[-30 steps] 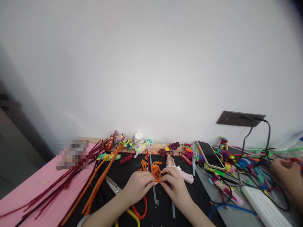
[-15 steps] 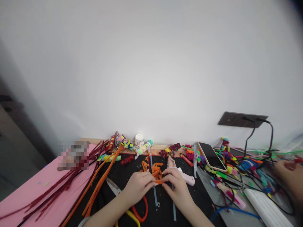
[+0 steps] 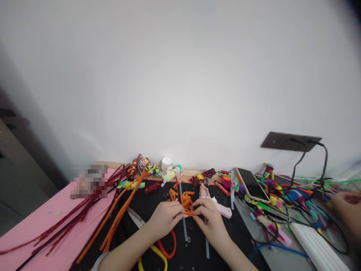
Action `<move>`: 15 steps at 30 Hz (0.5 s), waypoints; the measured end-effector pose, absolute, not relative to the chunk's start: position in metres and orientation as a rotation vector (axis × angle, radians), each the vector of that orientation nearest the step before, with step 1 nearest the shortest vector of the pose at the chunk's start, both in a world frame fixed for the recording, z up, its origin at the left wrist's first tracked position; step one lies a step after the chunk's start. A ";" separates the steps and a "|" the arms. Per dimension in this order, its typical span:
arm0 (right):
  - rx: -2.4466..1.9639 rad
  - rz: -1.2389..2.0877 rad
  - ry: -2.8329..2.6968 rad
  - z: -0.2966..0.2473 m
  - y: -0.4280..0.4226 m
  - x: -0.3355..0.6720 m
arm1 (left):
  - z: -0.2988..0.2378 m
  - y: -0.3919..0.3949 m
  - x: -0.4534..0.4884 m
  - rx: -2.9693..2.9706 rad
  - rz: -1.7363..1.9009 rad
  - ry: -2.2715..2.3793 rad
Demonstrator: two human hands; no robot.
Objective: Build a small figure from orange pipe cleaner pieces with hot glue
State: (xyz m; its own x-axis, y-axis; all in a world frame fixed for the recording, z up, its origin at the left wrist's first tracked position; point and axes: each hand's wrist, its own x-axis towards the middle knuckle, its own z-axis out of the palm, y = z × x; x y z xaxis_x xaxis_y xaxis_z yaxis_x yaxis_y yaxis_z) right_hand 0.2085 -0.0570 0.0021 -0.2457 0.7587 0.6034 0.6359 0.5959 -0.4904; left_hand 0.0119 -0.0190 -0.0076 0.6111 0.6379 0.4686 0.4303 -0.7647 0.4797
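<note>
My left hand (image 3: pixel 165 219) and my right hand (image 3: pixel 208 220) meet over a black mat (image 3: pixel 146 210), fingertips pinched on a short orange pipe-cleaner piece (image 3: pixel 188 213) between them. Just behind lies a pile of several cut orange pieces (image 3: pixel 183 198). A pink glue gun (image 3: pixel 217 206) rests right of my right hand. Scissors (image 3: pixel 138 222) with red and yellow handles (image 3: pixel 163 252) lie under my left wrist.
Long orange pipe cleaners (image 3: pixel 121 214) and dark red ones (image 3: pixel 70 222) lie left on a pink sheet (image 3: pixel 34 233). A phone (image 3: pixel 251 184), cables, colourful craft bits and a white power strip (image 3: pixel 316 248) crowd the right. Another person's hand (image 3: pixel 346 210) works at the far right edge.
My hands stay pinched on the orange piece with slight finger shifts. The view has dipped a little. The other person's hand has moved slightly rightward.
</note>
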 end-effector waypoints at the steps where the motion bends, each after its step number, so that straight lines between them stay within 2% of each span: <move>1: -1.110 0.190 -1.966 0.001 -0.057 0.208 | -0.008 -0.019 0.012 2.516 0.916 0.862; 15: -1.150 0.210 -1.932 -0.002 -0.055 0.210 | -0.007 -0.018 0.011 2.491 0.932 0.860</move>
State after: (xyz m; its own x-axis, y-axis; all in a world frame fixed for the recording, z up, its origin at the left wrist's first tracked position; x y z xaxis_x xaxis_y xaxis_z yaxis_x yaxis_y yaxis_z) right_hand 0.2104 -0.0554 -0.0020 -0.2107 0.7843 0.5836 0.6406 0.5617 -0.5236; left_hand 0.0112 -0.0181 -0.0071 0.6004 0.6456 0.4719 0.4191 -0.7566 0.5020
